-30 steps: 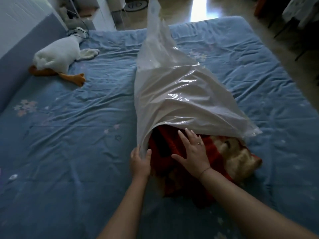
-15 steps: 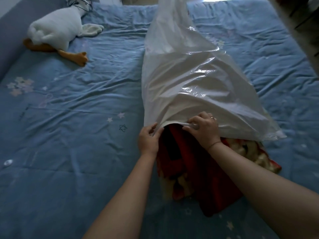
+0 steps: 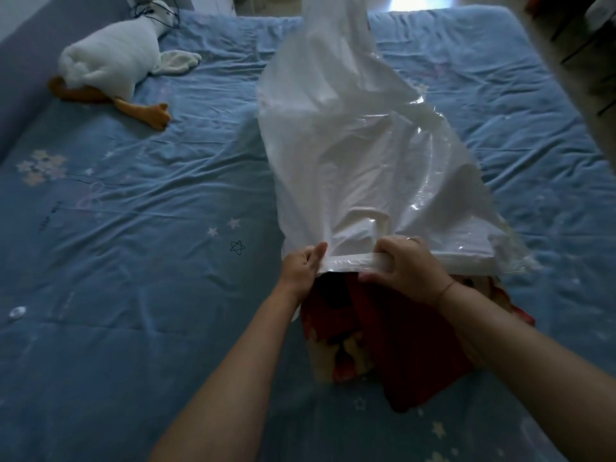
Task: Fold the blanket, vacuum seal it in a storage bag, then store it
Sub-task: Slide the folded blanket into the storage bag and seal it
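Here the bed (image 3: 140, 295) carries the white storage bag (image 3: 350, 145), billowing upward beyond both hands, its mouth over the red blanket (image 3: 393, 335) beneath them. The left hand (image 3: 300, 266) and right hand (image 3: 410, 270) each pinch the bag's rim.

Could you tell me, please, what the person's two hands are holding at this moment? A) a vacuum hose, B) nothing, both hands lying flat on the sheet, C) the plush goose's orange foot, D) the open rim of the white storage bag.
D: the left hand and right hand each have a grip on the rim of the storage bag, with the red blanket partly sticking out beneath it.
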A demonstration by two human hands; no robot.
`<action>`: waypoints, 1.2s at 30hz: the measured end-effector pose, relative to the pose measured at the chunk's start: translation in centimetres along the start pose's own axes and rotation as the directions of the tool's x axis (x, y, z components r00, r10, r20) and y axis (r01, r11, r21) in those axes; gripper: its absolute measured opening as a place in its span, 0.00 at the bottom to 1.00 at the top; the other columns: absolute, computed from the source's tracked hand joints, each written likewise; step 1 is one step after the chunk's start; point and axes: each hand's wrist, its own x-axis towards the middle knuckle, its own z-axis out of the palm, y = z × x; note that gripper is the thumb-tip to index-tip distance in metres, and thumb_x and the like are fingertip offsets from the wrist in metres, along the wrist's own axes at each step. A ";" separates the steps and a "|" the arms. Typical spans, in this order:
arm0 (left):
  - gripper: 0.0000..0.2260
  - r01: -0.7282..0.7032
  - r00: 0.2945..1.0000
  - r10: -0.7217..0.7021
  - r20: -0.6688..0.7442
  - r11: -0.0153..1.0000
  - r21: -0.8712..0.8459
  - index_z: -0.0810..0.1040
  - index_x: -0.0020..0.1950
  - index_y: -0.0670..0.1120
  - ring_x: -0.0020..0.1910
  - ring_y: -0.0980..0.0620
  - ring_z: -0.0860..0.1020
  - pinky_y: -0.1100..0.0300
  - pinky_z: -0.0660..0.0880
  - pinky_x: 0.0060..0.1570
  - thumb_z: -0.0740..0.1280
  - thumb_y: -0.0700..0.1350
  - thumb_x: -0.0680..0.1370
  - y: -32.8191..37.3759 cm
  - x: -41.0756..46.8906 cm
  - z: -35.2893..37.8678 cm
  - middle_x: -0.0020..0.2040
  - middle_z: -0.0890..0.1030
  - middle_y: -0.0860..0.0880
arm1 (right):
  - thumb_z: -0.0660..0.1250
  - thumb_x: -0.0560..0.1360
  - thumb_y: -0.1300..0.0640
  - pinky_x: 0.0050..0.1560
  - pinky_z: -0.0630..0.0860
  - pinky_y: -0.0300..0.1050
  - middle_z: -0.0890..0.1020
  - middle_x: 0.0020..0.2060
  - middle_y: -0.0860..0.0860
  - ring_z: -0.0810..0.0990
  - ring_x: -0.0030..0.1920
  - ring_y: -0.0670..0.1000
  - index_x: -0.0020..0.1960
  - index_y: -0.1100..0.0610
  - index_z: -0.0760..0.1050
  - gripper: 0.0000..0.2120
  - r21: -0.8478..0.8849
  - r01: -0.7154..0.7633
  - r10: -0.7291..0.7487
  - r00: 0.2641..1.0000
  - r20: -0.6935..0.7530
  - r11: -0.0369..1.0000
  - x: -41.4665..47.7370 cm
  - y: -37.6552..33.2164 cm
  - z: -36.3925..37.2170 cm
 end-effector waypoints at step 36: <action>0.13 -0.150 0.900 0.396 -0.179 0.669 0.728 0.79 0.50 0.40 0.44 0.39 0.83 0.52 0.80 0.38 0.61 0.39 0.69 -12.1 -12.6 3.2 0.49 0.82 0.39 | 0.58 0.73 0.41 0.69 0.60 0.59 0.69 0.71 0.57 0.64 0.72 0.54 0.73 0.52 0.63 0.31 -0.311 0.050 -0.075 0.995 -0.070 0.949 -17.1 2.4 9.1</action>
